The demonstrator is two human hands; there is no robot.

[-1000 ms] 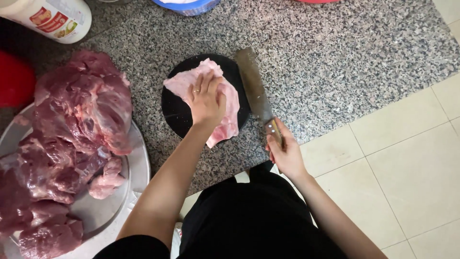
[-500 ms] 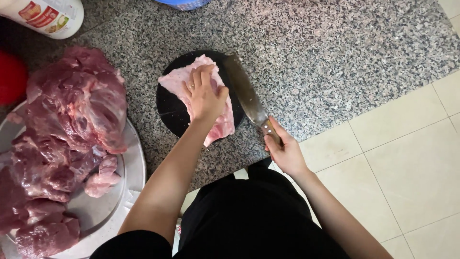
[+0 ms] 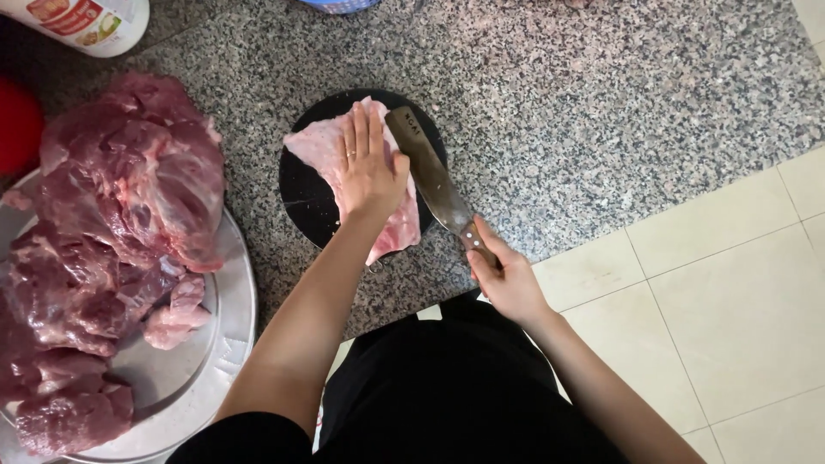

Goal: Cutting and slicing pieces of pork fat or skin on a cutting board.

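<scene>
A pale pink slab of raw meat [image 3: 314, 146] lies on a round black cutting board [image 3: 301, 202] on the speckled granite floor. My left hand [image 3: 368, 163] presses flat on top of the meat, fingers together. My right hand [image 3: 505, 277] grips the wooden handle of a broad cleaver [image 3: 427, 170]. Its blade lies nearly flat against the right edge of the meat, right beside my left hand.
A large metal basin [image 3: 232, 318] at the left is piled with dark red chunks of raw meat [image 3: 112, 223]. A white bottle [image 3: 82, 21] lies at the top left, a red object [image 3: 15, 125] at the left edge. Cream floor tiles [image 3: 730, 283] lie at the right.
The cleaver has swung in from beside the board until its blade meets the right side of the meat. My left hand stays pressed on the meat and has shifted slightly.
</scene>
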